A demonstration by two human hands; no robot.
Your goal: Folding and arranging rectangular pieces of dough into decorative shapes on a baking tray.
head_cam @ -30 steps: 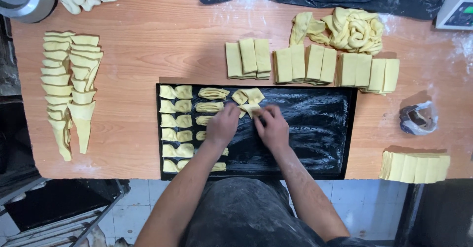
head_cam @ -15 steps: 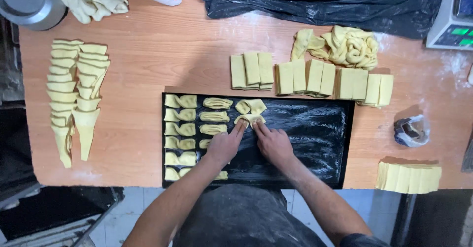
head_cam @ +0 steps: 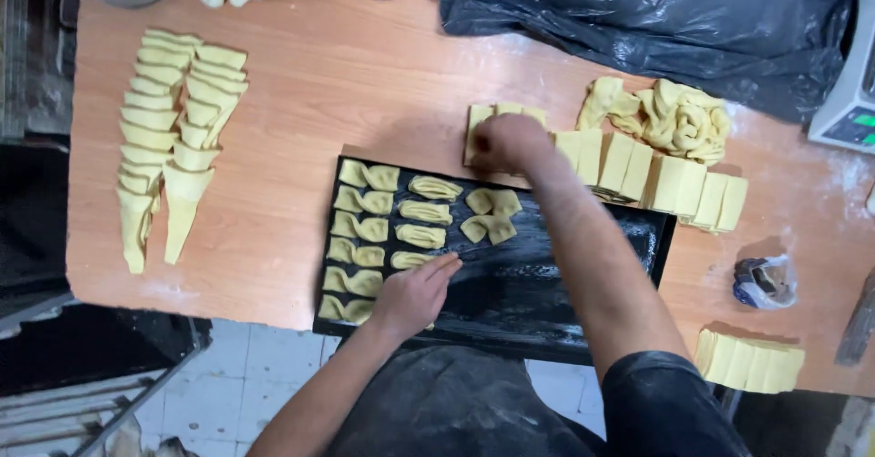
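Head view looks straight down on a wooden table (head_cam: 365, 102) with a black tray (head_cam: 583, 275) at its near edge. Right hand (head_cam: 506, 143) is stretched out beyond the tray's far rim and lies on the left end of a row of dough slabs (head_cam: 638, 165); its fingers curl down over the first slabs, but whether they pinch one I cannot tell, since the back of the hand hides the fingertips. That row runs left to right along the tray's far edge, each slab's long side pointing away from the person, so it sits straight ahead of the right hand and well apart from the left. Left hand (head_cam: 415, 293) rests flat on the tray, fingers together and pointing right, holding nothing, just beside the lowest of the shaped pieces (head_cam: 392, 229), which fill the tray's left part in columns. Cut dough triangles (head_cam: 173, 147) lie far left on the table, and a heap of scraps (head_cam: 679, 115) behind the slabs.
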